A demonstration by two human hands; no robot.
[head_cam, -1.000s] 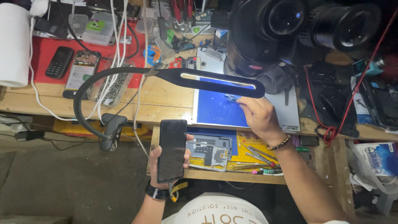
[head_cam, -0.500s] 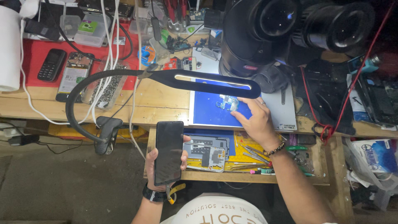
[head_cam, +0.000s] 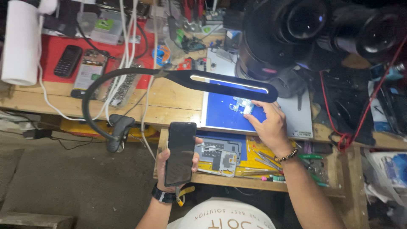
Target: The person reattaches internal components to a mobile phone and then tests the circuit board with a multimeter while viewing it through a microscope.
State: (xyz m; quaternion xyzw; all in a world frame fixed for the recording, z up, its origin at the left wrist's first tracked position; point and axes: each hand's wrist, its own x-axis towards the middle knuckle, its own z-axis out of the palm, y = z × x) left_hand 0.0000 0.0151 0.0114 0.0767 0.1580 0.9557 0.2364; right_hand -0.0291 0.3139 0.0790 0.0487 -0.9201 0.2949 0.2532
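Two hands at work: your left hand [head_cam: 169, 163] wraps its fingers around a dark smartphone [head_cam: 180, 152] held upright near your chest. Farther out, your right hand [head_cam: 268, 125] pinches a small metal part [head_cam: 241, 106] on the blue mat [head_cam: 220, 116], beneath the black lamp [head_cam: 229, 85].

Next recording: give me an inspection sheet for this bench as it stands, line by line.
Surface: wooden workbench with a blue work mat; an open drawer below its front edge.
Job's things: dark smartphone, screen off, upright in the left hand; small silvery part on the mat at the right hand fingertips.
Clutter: keypad phone and opened phone on a red mat; tweezers and a metal frame in the drawer.
Grippers: left grips the smartphone; right touches the part, grip unclear.
Cables: white cables trail over the bench edge; red cable at right.
Surroundings: gooseneck lamp, microscope, white paper roll.
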